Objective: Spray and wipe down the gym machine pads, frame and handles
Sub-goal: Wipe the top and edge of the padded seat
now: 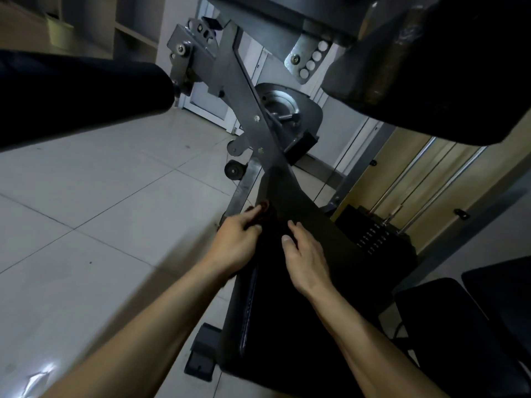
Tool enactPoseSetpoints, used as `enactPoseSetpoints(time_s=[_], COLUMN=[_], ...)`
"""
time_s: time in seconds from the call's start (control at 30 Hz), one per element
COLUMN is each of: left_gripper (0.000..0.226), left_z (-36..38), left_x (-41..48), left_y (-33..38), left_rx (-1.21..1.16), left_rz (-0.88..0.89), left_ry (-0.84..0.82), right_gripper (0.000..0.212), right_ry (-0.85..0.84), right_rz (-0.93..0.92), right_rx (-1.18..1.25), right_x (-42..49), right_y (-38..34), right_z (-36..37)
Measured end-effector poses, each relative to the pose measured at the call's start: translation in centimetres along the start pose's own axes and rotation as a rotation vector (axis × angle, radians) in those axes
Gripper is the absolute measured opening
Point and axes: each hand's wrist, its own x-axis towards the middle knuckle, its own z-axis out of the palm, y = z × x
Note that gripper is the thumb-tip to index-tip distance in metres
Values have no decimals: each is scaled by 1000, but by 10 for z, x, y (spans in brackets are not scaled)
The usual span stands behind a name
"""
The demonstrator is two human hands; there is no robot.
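While on the pad (287, 326), right hand (305, 255); cloth (263, 210) in left hand (235, 242).

Dim indoor light falls across a gym machine (250, 110), leaving its black seat pad (287, 326) and the roller pad (71, 93) at far left almost without detail. The pale floor tiles (100, 211) are the brightest area, with a small glare patch at near left. The wide lens bends straight lines toward the edges. The left hand (235, 242) is slightly blurred, and what it grips, seemingly a dark red cloth (263, 209), sinks into shadow.
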Motion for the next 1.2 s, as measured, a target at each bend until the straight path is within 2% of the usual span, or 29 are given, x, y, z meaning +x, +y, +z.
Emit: enactPoseSetpoints(time_s=[0.13,0.3,0.47,0.7,0.83,0.97,1.03,1.17,1.2], left_gripper=[47,46,29,46,41,32,33,44,45], left_z=[3,14,15,4,18,28,26,17,17], left_x=[6,66,100,39,94,157,160,126,117], left_y=[-9,-3,14,-22,-10,5,1,-20,-24], left_rx=[-5,27,-83,-63,-3,-16,-19,-22,-20], left_rz=[52,-23,-145,39,29,-59,-40,23,43], left_ry=[-24,27,44,-5,10,24,36,22,17], right_gripper=[28,49,49,48,49,49,46,24,29], right_ry=[48,-115,-78,-61,-44,-28,-14,30,30], right_rz=[-9,10,10,-16,-18,-25,-6,48,37], right_rx=[18,41,65,95,79,77,85,119,137], right_x=[40,88,86,88,88,86,91,119,121], right_y=[0,-11,-3,-3,-3,-1,-3,-19,-23], right_z=[-21,-14,-3,0,1,3,-1,-10,-8])
